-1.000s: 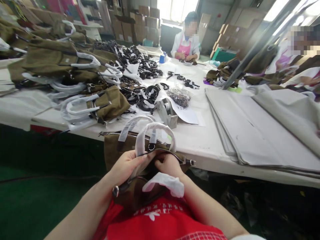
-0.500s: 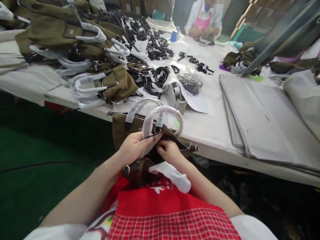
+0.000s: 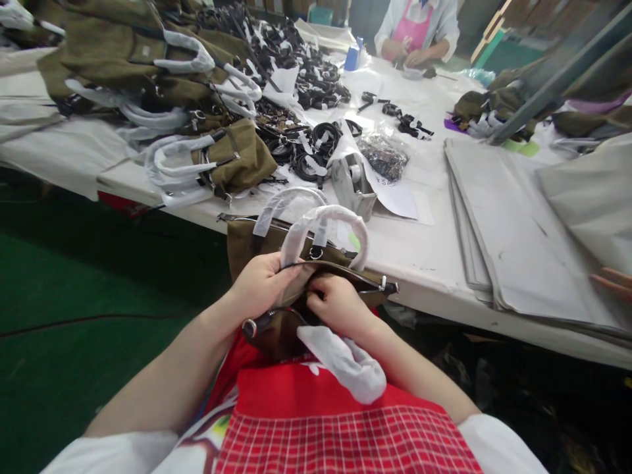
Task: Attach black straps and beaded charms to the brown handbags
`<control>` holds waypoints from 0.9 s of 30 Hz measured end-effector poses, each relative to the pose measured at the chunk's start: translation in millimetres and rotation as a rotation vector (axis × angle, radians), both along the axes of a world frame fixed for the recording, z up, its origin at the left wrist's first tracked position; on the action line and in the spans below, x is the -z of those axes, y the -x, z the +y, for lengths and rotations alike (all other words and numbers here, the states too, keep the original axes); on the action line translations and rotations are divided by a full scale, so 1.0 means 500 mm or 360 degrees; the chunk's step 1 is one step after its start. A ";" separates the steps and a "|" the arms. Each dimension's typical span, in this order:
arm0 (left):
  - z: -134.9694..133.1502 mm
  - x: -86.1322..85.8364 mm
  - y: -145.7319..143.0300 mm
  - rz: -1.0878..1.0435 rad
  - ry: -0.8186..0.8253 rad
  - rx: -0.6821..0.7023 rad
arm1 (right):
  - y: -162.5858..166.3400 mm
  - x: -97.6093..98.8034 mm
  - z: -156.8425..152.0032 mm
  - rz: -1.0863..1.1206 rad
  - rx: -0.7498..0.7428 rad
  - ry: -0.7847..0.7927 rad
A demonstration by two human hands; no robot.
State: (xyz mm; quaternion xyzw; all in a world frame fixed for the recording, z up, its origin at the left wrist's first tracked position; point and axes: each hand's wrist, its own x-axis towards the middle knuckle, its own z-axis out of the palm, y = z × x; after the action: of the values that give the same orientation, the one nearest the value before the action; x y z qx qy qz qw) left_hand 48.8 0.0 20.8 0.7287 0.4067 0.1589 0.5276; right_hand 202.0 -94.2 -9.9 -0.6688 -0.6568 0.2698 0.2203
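An olive handbag (image 3: 239,247) with black trim and white-wrapped handles (image 3: 332,214) is held at the table's edge, its zipped opening spread apart. My left hand (image 3: 261,284) is closed on the front rim of the bag, thumb on top. My right hand (image 3: 340,304) reaches into the opening from the right with curled fingers; their tips are partly hidden, and I cannot make out what they grip. A white-wrapped handle (image 3: 345,362) on the near side hangs down over my red apron (image 3: 316,395).
Olive bags (image 3: 113,46) are heaped at the left, beside a pile of black straps (image 3: 316,72). A tape dispenser (image 3: 351,184) stands behind the bag. Grey sheets (image 3: 513,217) lie right. A co-worker (image 3: 417,33) sits across; another person's fingers (image 3: 612,282) show at the right edge.
The view has shifted slightly. My right hand has turned a little at the opening, its fingers more curled. The near wrapped handle hangs lower. Another person's fingers have appeared at the right edge.
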 end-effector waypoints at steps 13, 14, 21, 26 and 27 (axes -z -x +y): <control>0.024 -0.004 0.008 0.0304 -0.0042 0.0246 | -0.025 -0.006 -0.007 -0.0657 0.0246 0.0249; 0.024 -0.003 0.008 0.0319 -0.0076 0.0206 | -0.024 -0.005 -0.008 -0.0660 0.0238 0.0242; 0.029 0.017 0.000 0.0045 0.0022 -0.0035 | -0.013 0.003 -0.005 -0.0417 -0.0072 -0.0082; 0.026 0.023 -0.003 0.0054 -0.0063 -0.0085 | -0.017 0.012 0.012 -0.0299 -0.0409 -0.0090; 0.026 0.024 -0.003 0.0060 -0.0135 -0.0124 | -0.017 0.013 0.012 -0.0241 -0.0499 -0.0102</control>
State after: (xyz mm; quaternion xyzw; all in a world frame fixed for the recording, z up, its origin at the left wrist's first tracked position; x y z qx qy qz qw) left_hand 50.1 13.0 8.6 0.7370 0.4374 0.1826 0.4818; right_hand 210.7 -88.2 -16.4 -0.5693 -0.7760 0.2285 0.1467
